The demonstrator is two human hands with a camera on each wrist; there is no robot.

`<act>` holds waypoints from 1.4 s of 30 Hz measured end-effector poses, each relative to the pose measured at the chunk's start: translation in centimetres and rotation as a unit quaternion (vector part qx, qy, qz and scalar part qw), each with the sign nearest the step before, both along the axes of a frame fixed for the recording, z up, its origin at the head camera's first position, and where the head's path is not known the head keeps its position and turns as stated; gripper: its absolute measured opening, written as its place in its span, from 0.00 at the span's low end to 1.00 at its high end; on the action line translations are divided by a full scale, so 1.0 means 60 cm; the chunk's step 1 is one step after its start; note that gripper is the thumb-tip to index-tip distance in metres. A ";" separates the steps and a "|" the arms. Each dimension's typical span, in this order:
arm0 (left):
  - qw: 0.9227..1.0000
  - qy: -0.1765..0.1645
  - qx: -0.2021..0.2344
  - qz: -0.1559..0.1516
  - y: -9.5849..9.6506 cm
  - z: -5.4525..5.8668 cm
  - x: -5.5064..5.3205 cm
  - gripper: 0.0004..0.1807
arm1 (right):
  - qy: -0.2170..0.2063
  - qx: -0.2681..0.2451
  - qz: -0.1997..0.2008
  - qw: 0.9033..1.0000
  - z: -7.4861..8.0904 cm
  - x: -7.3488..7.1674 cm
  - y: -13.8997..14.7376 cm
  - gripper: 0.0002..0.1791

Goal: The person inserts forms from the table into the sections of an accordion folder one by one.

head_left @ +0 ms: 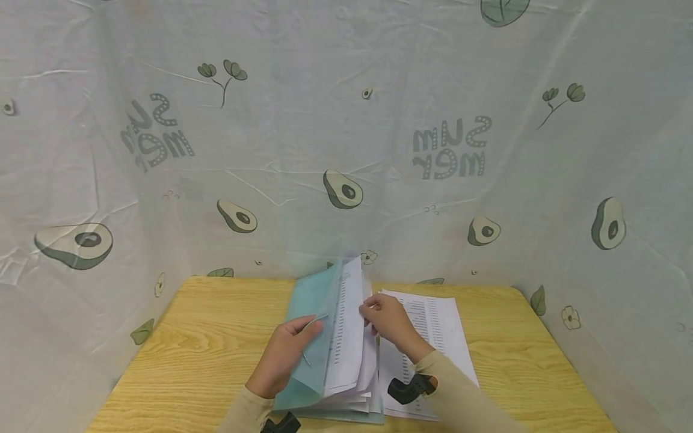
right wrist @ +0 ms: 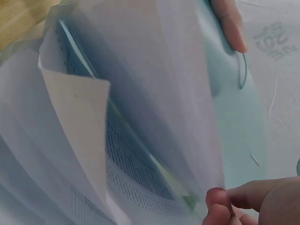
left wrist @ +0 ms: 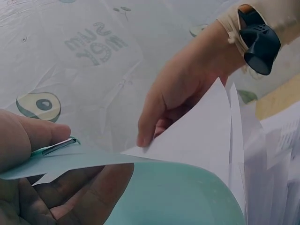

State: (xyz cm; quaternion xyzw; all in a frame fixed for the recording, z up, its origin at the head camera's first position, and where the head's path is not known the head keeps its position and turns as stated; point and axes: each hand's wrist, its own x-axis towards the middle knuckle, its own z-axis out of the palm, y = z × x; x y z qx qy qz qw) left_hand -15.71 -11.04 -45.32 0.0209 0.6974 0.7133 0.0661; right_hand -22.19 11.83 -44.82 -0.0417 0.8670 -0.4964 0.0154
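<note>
A teal translucent folder (head_left: 311, 294) lies on the wooden table with its cover raised. My left hand (head_left: 283, 355) grips that cover, its thumb above and fingers beneath in the left wrist view. A thin teal cord (right wrist: 244, 77) shows at the cover beside the left fingertip in the right wrist view. My right hand (head_left: 392, 319) pinches the edge of a white printed sheet (head_left: 346, 337) standing up against the cover. More loose papers (right wrist: 70, 117) fan out inside the folder, some with dense rows of print.
Printed sheets (head_left: 446, 331) lie on the table (head_left: 227, 325) to the right of the folder, partly under my right forearm. A pale curtain (head_left: 303, 126) printed with avocados hangs behind and at both sides. Each wrist carries a black camera (head_left: 408, 388).
</note>
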 end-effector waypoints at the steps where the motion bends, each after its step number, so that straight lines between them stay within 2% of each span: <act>1: 1.000 -0.001 0.001 0.000 -0.001 0.000 0.001 0.26 | 0.001 -0.002 -0.001 1.000 0.002 0.001 0.001 0.07; 11: 1.000 0.004 0.003 0.003 -0.004 -0.004 0.002 0.25 | -0.009 0.002 0.008 1.000 0.003 0.007 -0.005 0.08; 20: 1.000 0.004 0.013 -0.004 -0.010 -0.001 0.004 0.26 | 0.022 0.032 0.018 0.999 0.007 0.006 -0.012 0.08; 25: 1.000 0.000 0.007 -0.003 -0.014 -0.001 0.004 0.26 | 0.026 0.037 0.012 0.999 0.005 0.010 0.003 0.08; 30: 1.000 -0.001 -0.007 0.008 -0.014 0.002 0.001 0.25 | 0.020 0.043 -0.008 0.999 -0.004 0.009 0.058 0.06; 35: 1.000 -0.002 -0.001 0.005 -0.016 0.001 -0.003 0.26 | -0.020 0.087 -0.020 0.996 -0.018 0.011 0.156 0.08; 42: 1.000 -0.001 -0.003 0.011 -0.010 0.000 -0.009 0.27 | -0.096 0.177 -0.041 0.979 -0.061 0.011 0.308 0.13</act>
